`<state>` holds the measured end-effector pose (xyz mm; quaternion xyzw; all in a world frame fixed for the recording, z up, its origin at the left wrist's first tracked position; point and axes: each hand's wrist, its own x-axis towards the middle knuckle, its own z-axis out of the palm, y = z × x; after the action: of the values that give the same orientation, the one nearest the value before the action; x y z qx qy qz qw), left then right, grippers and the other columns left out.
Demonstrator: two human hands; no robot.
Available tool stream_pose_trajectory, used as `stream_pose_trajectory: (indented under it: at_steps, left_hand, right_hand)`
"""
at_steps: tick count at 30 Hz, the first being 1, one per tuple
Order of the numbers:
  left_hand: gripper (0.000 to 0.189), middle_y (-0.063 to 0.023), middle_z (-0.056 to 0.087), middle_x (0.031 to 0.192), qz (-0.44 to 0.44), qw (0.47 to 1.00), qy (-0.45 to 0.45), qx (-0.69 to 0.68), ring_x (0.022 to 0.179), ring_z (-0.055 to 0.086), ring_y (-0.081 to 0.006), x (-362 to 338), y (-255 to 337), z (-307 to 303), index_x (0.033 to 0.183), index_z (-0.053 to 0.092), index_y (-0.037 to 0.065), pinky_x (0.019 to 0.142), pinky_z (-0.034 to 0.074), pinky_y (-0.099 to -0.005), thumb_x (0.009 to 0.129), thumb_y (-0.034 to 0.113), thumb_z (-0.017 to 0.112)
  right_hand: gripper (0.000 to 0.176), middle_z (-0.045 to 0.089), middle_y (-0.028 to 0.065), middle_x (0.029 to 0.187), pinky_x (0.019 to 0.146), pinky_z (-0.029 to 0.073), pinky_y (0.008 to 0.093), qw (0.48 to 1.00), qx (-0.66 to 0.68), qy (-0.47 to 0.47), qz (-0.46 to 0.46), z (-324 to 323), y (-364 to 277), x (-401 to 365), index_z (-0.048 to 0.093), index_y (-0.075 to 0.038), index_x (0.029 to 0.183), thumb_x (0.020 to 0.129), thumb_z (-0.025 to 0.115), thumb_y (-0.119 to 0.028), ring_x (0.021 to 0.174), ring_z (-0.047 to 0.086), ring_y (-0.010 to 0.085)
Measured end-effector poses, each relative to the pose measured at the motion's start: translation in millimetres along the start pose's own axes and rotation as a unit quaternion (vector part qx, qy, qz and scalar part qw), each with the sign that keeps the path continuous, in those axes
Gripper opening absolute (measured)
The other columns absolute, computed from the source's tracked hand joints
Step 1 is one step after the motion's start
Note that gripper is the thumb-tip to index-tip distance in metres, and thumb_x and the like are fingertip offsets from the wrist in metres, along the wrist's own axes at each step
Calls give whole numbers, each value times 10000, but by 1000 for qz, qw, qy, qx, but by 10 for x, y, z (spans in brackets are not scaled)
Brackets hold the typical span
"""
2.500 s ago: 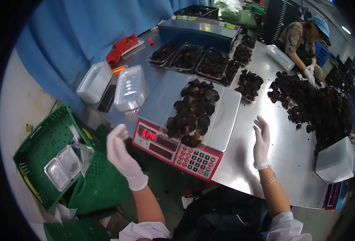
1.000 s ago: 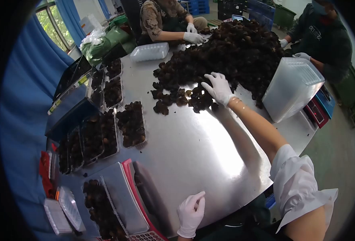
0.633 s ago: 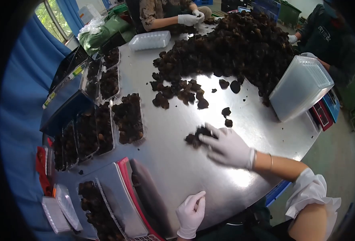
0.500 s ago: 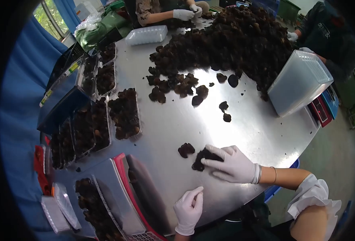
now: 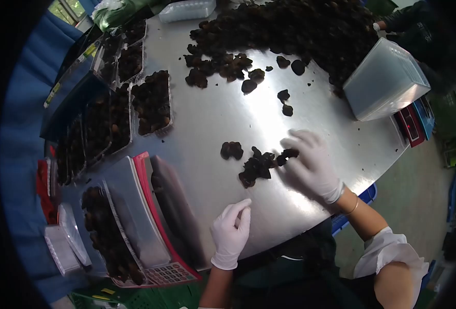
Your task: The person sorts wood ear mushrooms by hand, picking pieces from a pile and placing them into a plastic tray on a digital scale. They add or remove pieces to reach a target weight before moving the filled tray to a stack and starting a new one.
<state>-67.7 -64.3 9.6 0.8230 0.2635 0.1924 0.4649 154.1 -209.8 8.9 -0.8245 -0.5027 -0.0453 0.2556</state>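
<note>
My right hand [image 5: 314,164], in a white glove and slightly blurred, hovers over the metal table [image 5: 207,123] with its fingers apart. By its fingertips lies a small dark piece of wood ear mushroom [image 5: 288,155], next to a loose cluster of wood ear mushrooms [image 5: 258,167]. A separate wood ear piece [image 5: 231,150] sits just left of that cluster. My left hand [image 5: 231,229], also gloved, rests near the front edge of the table, thumb and fingers pressed together with nothing visible in them.
A large mushroom heap [image 5: 290,31] covers the far side. Filled clear trays [image 5: 153,103] stand left. A pink-edged scale [image 5: 169,274] bears another filled tray. Stacked plastic containers [image 5: 382,85] and a red scale [image 5: 410,125] are at right, near a co-worker's dark sleeve [image 5: 418,31].
My right hand has lifted off the mushroom cluster and spread its fingers, uncovering the pieces. The left hand stays pinched. The view has tilted downward, shifting the scene up.
</note>
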Motion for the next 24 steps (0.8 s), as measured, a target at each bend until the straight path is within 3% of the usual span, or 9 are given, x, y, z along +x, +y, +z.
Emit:
stream_pose_trajectory:
  at_steps: [4, 6, 9, 10, 13, 18, 20, 21, 24]
  left_hand:
    - [142, -45, 680, 791, -3, 1000, 2, -8, 515, 558, -139, -5, 8, 4, 1012, 737, 91, 523, 447, -279, 879, 85, 687]
    - [133, -46, 683, 797, -6, 1000, 2, 4, 523, 565, -141, -6, 34, -10, 1005, 738, 87, 529, 450, -273, 883, 86, 684]
    - [125, -45, 689, 805, -6, 1000, 5, -4, 527, 568, -136, -22, 3, 1, 997, 739, 86, 534, 453, -269, 884, 85, 685]
    - [125, -45, 689, 805, -7, 1000, 5, -4, 527, 568, -136, -25, -1, 3, 997, 739, 86, 534, 453, -269, 884, 85, 685]
    - [124, -43, 695, 818, -2, 1000, 6, -10, 529, 570, -129, -34, 2, 4, 997, 738, 86, 537, 455, -268, 886, 83, 683]
    - [127, -44, 701, 841, -4, 1000, -2, -10, 549, 583, -125, -39, 2, -1, 1007, 734, 85, 551, 463, -265, 894, 88, 677]
    - [130, -45, 701, 841, -4, 1000, -3, -15, 554, 587, -127, -44, -3, 5, 1011, 734, 85, 555, 465, -265, 895, 89, 675]
    - [132, -47, 701, 841, -5, 1000, -2, -19, 559, 590, -129, -43, -6, 9, 1015, 733, 86, 559, 467, -265, 897, 91, 674]
    - [133, -47, 702, 842, -7, 1000, -4, -16, 565, 594, -133, -44, -20, 9, 1016, 734, 86, 563, 470, -266, 898, 90, 672]
  right_hand:
    - [543, 525, 110, 1375, 1145, 226, 546, 996, 18, -63, -63, -26, -490, 154, 559, -187, 1348, 827, 697, -252, 1248, 491, 312]
    - [511, 586, 44, 1313, 1147, 215, 578, 993, 2, -74, -87, 118, -403, 222, 607, -187, 1296, 802, 737, -168, 1144, 581, 224]
    - [183, 699, 45, 1012, 1092, 350, 445, 975, 217, 12, 54, 41, -254, 306, 698, -106, 1090, 923, 625, -86, 977, 647, 224]
    - [138, 703, 58, 914, 927, 483, 313, 885, 422, 57, 187, -6, -353, 289, 715, -46, 1016, 944, 598, -33, 890, 664, 163]
    - [149, 700, 55, 930, 815, 523, 258, 874, 427, 75, 219, -56, -275, 193, 712, -25, 1029, 943, 594, -3, 896, 655, 117]
    - [174, 677, 60, 962, 859, 509, 284, 871, 409, 114, 246, -38, -281, -29, 710, -48, 1068, 915, 628, -41, 935, 645, 153]
    - [294, 655, 59, 993, 986, 436, 346, 992, 103, 44, 65, -30, -285, -66, 685, -93, 1143, 850, 691, -111, 1028, 603, 205]
    - [432, 643, 47, 1022, 1067, 328, 412, 984, 159, 32, 71, -75, -378, -36, 649, -139, 1210, 790, 741, -176, 1083, 550, 233]
    - [404, 643, 36, 1086, 1069, 300, 421, 999, 38, 15, -8, 101, -408, -6, 669, -147, 1178, 783, 747, -111, 1058, 567, 227]
